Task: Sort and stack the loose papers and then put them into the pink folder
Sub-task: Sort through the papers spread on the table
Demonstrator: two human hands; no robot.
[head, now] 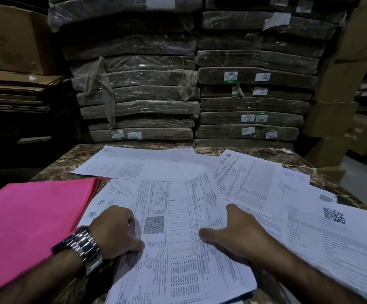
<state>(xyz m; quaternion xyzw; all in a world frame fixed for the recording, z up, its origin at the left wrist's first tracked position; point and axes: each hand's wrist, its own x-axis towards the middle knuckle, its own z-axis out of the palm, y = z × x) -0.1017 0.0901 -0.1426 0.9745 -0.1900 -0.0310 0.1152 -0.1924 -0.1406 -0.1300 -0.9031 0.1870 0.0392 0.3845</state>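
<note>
Several printed sheets lie scattered over a marbled brown table (64, 163). A table-printed sheet (178, 216) lies on top in the middle. My left hand (116, 231), with a steel watch on the wrist, rests knuckles-up on that sheet's left edge with its fingers curled under. My right hand (233, 229) lies flat on the sheet's right side, thumb spread and fingers straight. The pink folder (31, 216) lies closed at the left, partly under my left forearm. More sheets spread to the far side (134, 163) and to the right (331, 233).
Tall stacks of plastic-wrapped dark bundles (147, 88) stand right behind the table. Cardboard boxes (13, 40) and flattened cartons sit at the left, more boxes (336, 84) at the right. The table's far edge is just past the papers.
</note>
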